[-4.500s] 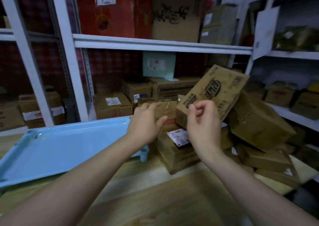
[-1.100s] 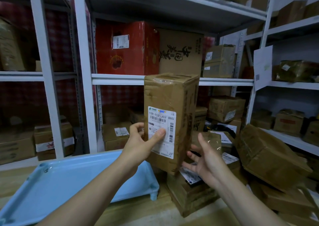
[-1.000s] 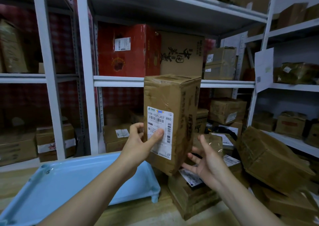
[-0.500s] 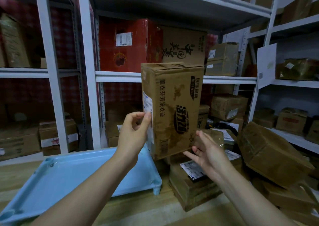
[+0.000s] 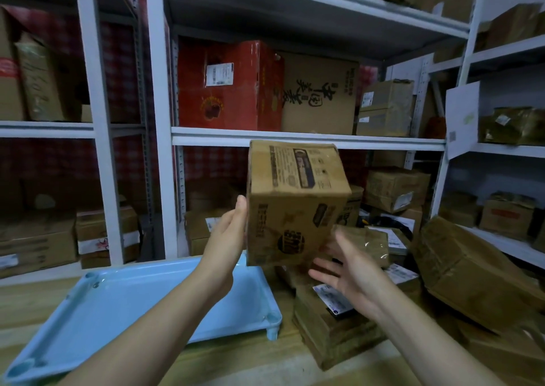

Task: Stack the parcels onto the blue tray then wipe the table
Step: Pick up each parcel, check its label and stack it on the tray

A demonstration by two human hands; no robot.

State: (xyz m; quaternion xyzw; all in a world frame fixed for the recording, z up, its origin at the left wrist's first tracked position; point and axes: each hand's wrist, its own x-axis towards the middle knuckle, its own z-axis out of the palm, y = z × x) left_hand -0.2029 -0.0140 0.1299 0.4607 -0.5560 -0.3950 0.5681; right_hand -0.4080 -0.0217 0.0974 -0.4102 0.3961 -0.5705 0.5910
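Holding a cardboard parcel [image 5: 295, 206] aloft above the blue tray's [image 5: 118, 300] right end, the left hand [image 5: 231, 234] grips its side while the right hand [image 5: 349, 272] waits beneath, fingers spread. This looks like early stacking. Next, lower it flat onto the tray.

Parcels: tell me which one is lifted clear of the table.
The printed brown parcel in mid-frame, tilted in the air, with the left hand gripping its side. The other parcels lie piled on the table or on shelves.
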